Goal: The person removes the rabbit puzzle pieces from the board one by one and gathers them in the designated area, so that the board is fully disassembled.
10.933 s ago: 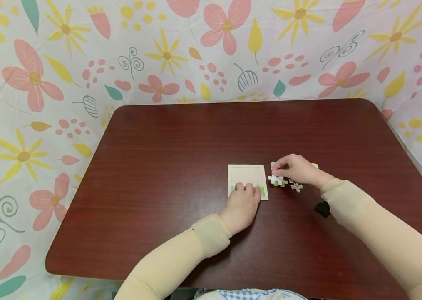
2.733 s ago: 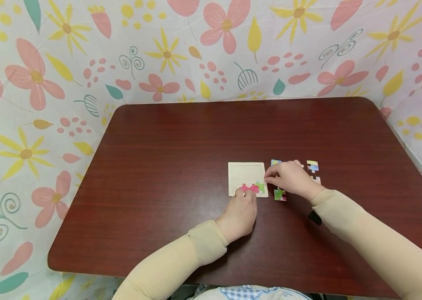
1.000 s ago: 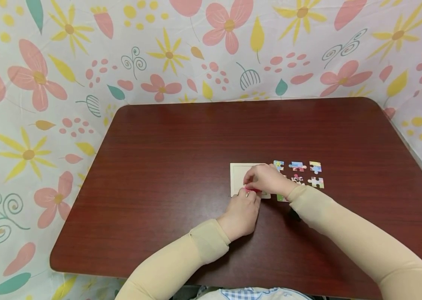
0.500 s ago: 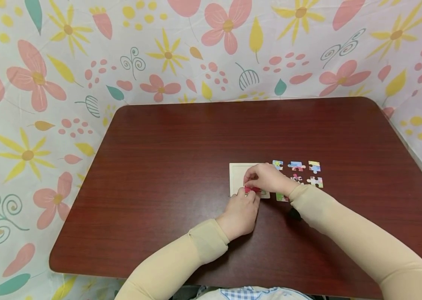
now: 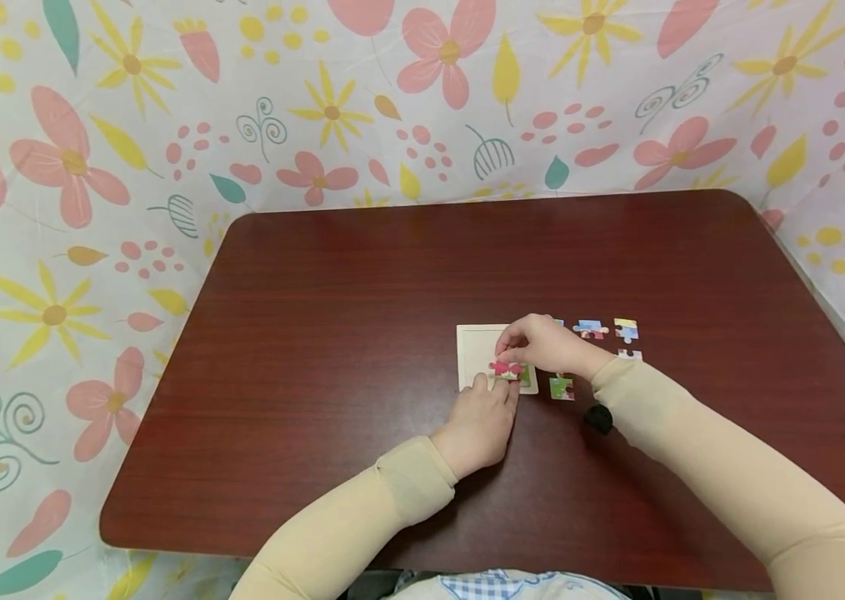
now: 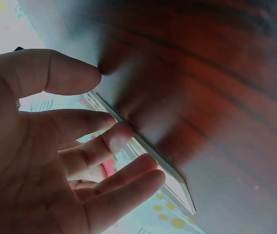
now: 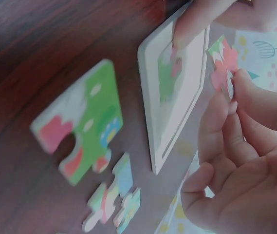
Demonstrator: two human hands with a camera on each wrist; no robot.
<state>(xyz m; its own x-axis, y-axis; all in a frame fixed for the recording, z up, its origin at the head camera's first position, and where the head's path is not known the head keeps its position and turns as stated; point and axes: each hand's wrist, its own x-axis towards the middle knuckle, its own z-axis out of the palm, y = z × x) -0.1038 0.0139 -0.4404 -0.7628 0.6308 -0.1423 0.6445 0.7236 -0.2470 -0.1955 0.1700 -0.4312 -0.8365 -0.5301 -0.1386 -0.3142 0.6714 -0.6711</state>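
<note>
Between the thumb and fingers of my right hand (image 5: 553,344) is a pink, green and white jigsaw piece (image 7: 224,66). The piece is tilted, above the pale square puzzle tray (image 5: 472,343). My left hand (image 5: 477,427) rests at the tray's front edge, fingers extended onto it and thumb apart, as the left wrist view shows. Under the left fingertips, a green-and-pink piece (image 7: 167,80) lies inside the tray; the fingers hide part of it. Right of the tray is a loose green piece (image 5: 561,388) with a red patch.
Several more jigsaw pieces lie farther right, among them a blue-and-pink one (image 5: 590,329) and a yellow-and-blue one (image 5: 626,330); the right hand covers others. A small black object (image 5: 598,418) shows below the right sleeve. Flowered cloth (image 5: 407,125) stands behind the brown table (image 5: 332,333).
The loose pieces, bunched together at first, now lie spread in rows. My right hand went from them to the tray, and has just drawn back slightly rightward with the pinched piece.
</note>
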